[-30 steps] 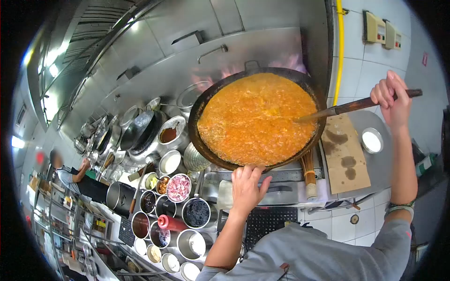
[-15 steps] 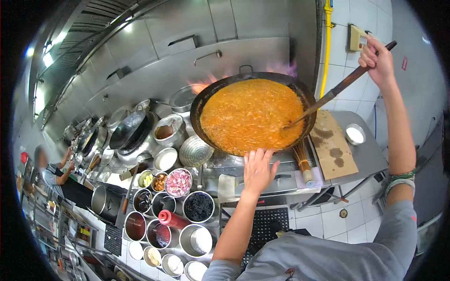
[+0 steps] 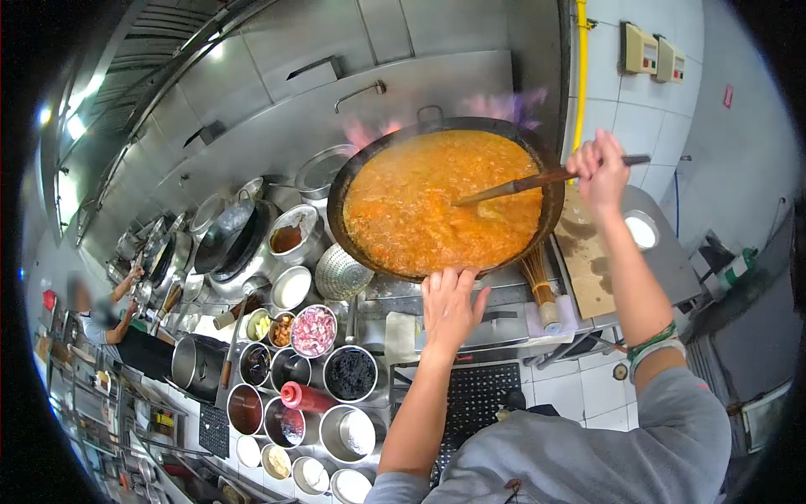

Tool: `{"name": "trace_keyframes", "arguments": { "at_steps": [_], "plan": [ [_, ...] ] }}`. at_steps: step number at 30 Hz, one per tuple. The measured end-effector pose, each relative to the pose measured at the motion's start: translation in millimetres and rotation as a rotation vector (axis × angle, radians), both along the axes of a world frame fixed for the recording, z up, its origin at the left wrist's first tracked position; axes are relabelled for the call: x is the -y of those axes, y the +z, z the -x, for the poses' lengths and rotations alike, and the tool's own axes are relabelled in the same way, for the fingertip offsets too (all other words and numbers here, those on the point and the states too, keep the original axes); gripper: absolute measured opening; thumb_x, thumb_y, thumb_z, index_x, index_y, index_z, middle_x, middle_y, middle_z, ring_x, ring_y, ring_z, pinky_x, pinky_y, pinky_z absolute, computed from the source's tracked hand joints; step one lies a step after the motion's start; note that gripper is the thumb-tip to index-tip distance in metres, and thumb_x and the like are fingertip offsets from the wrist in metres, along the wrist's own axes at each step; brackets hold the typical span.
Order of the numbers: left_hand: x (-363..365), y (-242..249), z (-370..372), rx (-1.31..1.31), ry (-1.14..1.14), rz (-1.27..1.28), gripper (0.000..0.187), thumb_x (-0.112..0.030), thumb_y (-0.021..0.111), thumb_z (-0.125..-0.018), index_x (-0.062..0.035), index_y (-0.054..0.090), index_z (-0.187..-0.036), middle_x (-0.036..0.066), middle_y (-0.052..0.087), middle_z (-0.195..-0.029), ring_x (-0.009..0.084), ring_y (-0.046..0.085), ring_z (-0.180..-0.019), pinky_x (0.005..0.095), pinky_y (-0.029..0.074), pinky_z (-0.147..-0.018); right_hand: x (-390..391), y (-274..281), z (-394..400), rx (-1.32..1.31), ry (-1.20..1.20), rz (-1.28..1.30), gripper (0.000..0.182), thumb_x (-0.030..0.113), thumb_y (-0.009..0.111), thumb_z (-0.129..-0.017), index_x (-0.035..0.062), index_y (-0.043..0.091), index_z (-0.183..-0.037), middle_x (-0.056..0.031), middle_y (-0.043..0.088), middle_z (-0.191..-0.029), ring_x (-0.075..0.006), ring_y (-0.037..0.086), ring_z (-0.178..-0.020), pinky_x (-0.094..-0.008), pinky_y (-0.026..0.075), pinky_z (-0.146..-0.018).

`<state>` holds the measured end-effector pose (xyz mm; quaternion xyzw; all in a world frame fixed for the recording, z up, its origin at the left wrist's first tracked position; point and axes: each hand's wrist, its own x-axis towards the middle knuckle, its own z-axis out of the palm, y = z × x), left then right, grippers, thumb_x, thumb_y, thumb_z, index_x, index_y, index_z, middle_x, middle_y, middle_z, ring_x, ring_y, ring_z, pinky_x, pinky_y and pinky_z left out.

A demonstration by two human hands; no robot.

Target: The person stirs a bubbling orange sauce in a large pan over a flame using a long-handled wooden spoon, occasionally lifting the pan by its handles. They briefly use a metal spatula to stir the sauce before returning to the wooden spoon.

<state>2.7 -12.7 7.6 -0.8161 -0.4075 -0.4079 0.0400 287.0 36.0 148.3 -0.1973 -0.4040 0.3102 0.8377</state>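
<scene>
My right hand (image 3: 599,174) is closed around the dark wooden handle of a long-handled stirring utensil (image 3: 520,184). Its lower end is sunk in the orange, bubbling stew (image 3: 420,197), so its head is hidden. The stew fills a big black wok (image 3: 554,202) with a loop handle at the back. At the wok's near rim, my left hand (image 3: 449,312) rests with fingers apart and fingertips at the edge. The thumb sticks out to the right, away from the rim.
Flames (image 3: 504,107) rise behind the wok. A skimmer (image 3: 342,274) and metal pots of ingredients, including a pot of chopped pink pieces (image 3: 313,331), stand left. A bamboo brush (image 3: 541,290) and stained cardboard (image 3: 592,277) lie right. Another person (image 3: 117,328) stands far left.
My right hand has come down and left with the utensil, whose lower end has swept left through the stew. My left hand stays at the near rim. The view has shifted slightly.
</scene>
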Motion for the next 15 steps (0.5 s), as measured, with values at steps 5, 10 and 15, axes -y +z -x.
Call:
{"name": "trace_keyframes", "arguments": {
  "at_steps": [5,10,15],
  "plan": [
    [-2,-3,-5,-0.007,0.027,-0.015,0.042,-0.025,0.083,-0.078,-0.0127,0.067,-0.115,0.009,0.06,-0.106,0.0319,0.055,-0.098,0.0455,0.04,-0.089,-19,-66,38,0.084,0.021,-0.073,0.037,0.018,0.048,-0.107,0.0092,0.041,-0.071,-0.0008,0.037,-0.057,-0.0132,0.039,-0.051,-0.0346,0.043,-0.057],
    [-2,-2,-8,-0.04,0.072,-0.012,0.04,-0.026,0.083,-0.078,-0.0121,0.066,-0.112,0.01,0.06,-0.104,0.0326,0.055,-0.096,0.046,0.04,-0.087,-32,-92,66,0.311,-0.006,-0.133,0.04,0.016,0.047,-0.108,0.0064,0.042,-0.07,-0.0025,0.043,-0.057,-0.0144,0.043,-0.054,-0.0352,0.045,-0.062],
    [0,-4,-9,-0.057,0.099,-0.027,0.04,-0.026,0.083,-0.078,-0.0107,0.065,-0.111,0.011,0.059,-0.102,0.0334,0.055,-0.095,0.0463,0.04,-0.086,-62,-91,46,0.394,-0.02,-0.15,0.041,0.016,0.047,-0.108,0.0058,0.042,-0.068,-0.0027,0.043,-0.058,-0.0151,0.045,-0.055,-0.0359,0.048,-0.064]
  ]
}}
